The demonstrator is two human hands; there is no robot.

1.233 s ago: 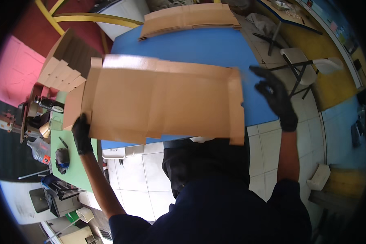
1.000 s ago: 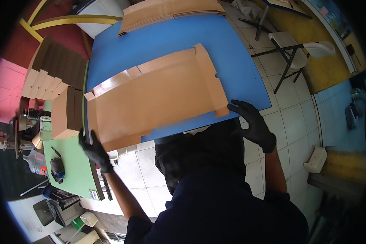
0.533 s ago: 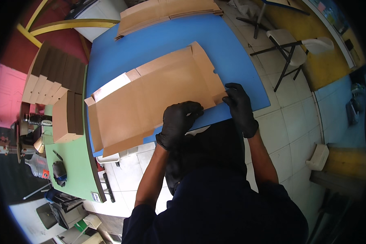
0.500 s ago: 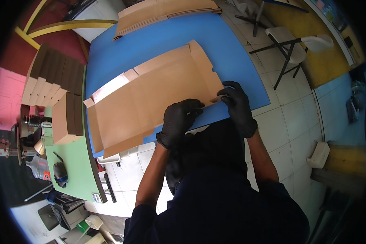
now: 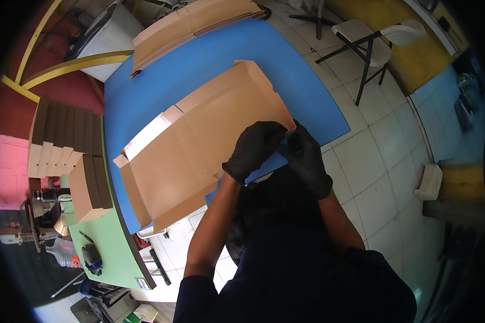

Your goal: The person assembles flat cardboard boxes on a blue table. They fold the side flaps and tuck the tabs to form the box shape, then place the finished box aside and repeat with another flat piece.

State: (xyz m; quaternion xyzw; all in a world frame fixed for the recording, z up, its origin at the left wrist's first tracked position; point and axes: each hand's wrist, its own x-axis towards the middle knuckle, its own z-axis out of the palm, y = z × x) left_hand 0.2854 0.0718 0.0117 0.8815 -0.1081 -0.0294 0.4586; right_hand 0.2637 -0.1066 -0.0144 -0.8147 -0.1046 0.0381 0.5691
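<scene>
The left hand (image 5: 256,151) has moved over to join the right hand (image 5: 308,161) at the near right corner of the carton (image 5: 183,145), along the near edge of the table (image 5: 164,89), so both now work one flap (image 5: 291,131), bent fingers hiding whether either pinches it.

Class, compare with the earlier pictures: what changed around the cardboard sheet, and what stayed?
The left hand let go of the cardboard sheet's left edge and moved right; the right hand came in leftward. Both are now at its near right corner. The far cardboard stack and brown boxes stayed put.
</scene>
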